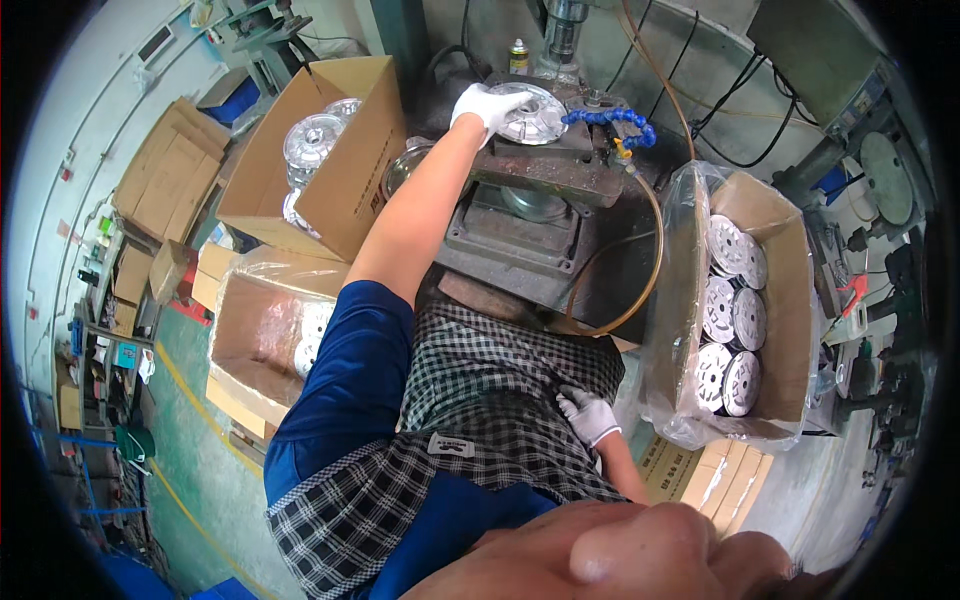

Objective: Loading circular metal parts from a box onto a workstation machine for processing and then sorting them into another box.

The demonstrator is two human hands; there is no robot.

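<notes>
My left hand (483, 109), in a white glove, reaches out to the machine and grips the left rim of a round silvery cast-metal disc (532, 116) with ribs. The disc rests on the dark metal fixture (560, 165) of the machine. Close by on its right is a blue segmented coolant hose (612, 118) with a yellow valve. Down at my lap, my right hand (590, 416), also gloved in white, lies on the checked apron (500, 370) with its fingers apart, holding nothing.
On the left, a tall cardboard box (360, 150) holds similar metal parts; below it stands a plastic-lined box (265, 330). Another lined box (783, 310) on the right holds several discs. A brown hose (659, 250) loops beside the machine. A spray can (518, 58) stands behind.
</notes>
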